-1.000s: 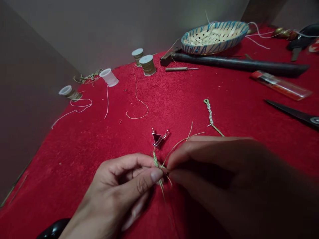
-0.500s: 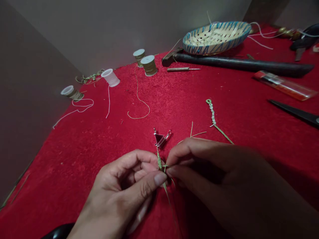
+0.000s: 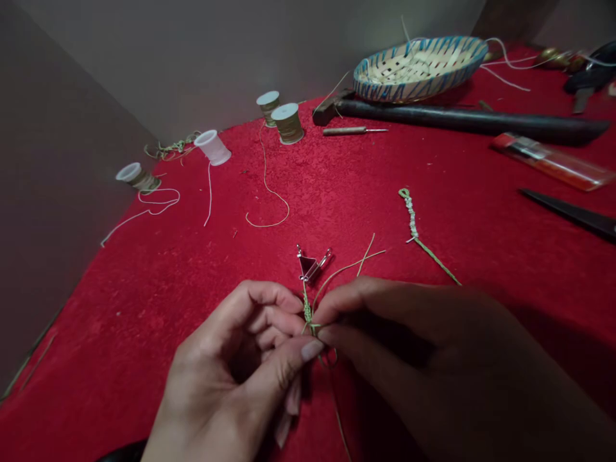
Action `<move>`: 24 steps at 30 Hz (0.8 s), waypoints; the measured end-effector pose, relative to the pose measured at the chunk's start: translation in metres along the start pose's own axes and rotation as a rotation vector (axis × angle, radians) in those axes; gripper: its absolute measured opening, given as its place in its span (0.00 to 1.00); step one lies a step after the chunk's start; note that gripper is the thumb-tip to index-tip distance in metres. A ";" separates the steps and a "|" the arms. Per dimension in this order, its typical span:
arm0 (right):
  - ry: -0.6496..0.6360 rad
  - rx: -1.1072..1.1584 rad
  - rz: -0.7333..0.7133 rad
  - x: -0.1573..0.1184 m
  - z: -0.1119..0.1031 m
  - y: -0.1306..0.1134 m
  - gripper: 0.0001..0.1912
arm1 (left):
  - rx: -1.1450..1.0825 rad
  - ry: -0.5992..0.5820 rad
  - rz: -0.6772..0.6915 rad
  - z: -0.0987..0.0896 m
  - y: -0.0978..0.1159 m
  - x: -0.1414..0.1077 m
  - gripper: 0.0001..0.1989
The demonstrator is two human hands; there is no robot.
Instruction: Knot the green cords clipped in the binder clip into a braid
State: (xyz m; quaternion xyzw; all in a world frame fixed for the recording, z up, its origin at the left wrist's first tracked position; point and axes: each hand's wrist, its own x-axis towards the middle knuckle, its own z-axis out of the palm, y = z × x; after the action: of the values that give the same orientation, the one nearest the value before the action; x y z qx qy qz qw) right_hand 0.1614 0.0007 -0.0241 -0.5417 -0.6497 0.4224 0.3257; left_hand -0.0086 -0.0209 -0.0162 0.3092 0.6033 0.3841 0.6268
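A short braid of knotted green cord (image 3: 307, 308) runs toward me from a small binder clip (image 3: 308, 267) on the red cloth. My left hand (image 3: 240, 372) is closed, its thumb and fingers pinching the cords just below the knots. From the other side, my right hand (image 3: 404, 340) pinches a green strand right beside them, thumb against forefinger. Loose cord ends (image 3: 368, 255) stick out beyond the right fingers, and another thin strand trails down between the hands. The exact crossing of the strands is partly hidden by my fingertips.
Spools, including a white spool (image 3: 213, 147) and an olive thread spool (image 3: 287, 123), stand along the back left. A woven basket (image 3: 418, 90), hammer (image 3: 452, 117), awl (image 3: 351, 131), lighter (image 3: 553, 162) and scissors (image 3: 568, 212) lie right. A finished-looking green-and-white braid (image 3: 410, 215) lies ahead.
My left hand has opened its forefinger slightly away from the cord and shifted a little left. My right fingertips have moved slightly left over the braid's lower end; the loose ends beyond them shifted.
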 end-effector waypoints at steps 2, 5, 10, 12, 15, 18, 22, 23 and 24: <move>-0.002 -0.001 0.004 -0.001 0.000 -0.001 0.06 | 0.024 0.040 0.119 0.002 -0.005 0.000 0.15; -0.004 -0.003 0.009 -0.002 -0.002 -0.003 0.07 | 0.036 -0.018 0.197 0.002 -0.006 -0.001 0.18; -0.008 0.000 0.025 -0.006 -0.004 -0.007 0.07 | 0.086 0.017 0.066 0.005 0.008 -0.006 0.19; -0.009 0.001 0.030 -0.008 -0.005 -0.009 0.08 | 0.089 0.007 0.029 0.009 0.014 -0.006 0.19; -0.016 0.033 0.071 -0.011 -0.006 -0.013 0.09 | 0.075 0.004 -0.007 0.012 0.020 -0.007 0.18; -0.045 0.111 0.143 -0.014 -0.008 -0.018 0.12 | 0.051 0.014 -0.018 0.015 0.022 -0.010 0.16; -0.055 0.188 0.191 -0.013 -0.008 -0.017 0.16 | 0.049 0.084 -0.023 0.017 0.016 -0.014 0.15; -0.056 0.221 0.184 -0.012 -0.007 -0.014 0.16 | 0.060 0.102 -0.011 0.016 0.012 -0.014 0.15; -0.062 0.253 0.165 -0.010 -0.005 -0.010 0.15 | 0.073 0.113 0.019 0.015 0.008 -0.014 0.15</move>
State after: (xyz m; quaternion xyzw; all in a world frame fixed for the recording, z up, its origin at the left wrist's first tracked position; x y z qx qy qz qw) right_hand 0.1638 -0.0082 -0.0126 -0.5345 -0.5544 0.5428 0.3351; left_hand 0.0062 -0.0273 -0.0009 0.3153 0.6483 0.3847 0.5765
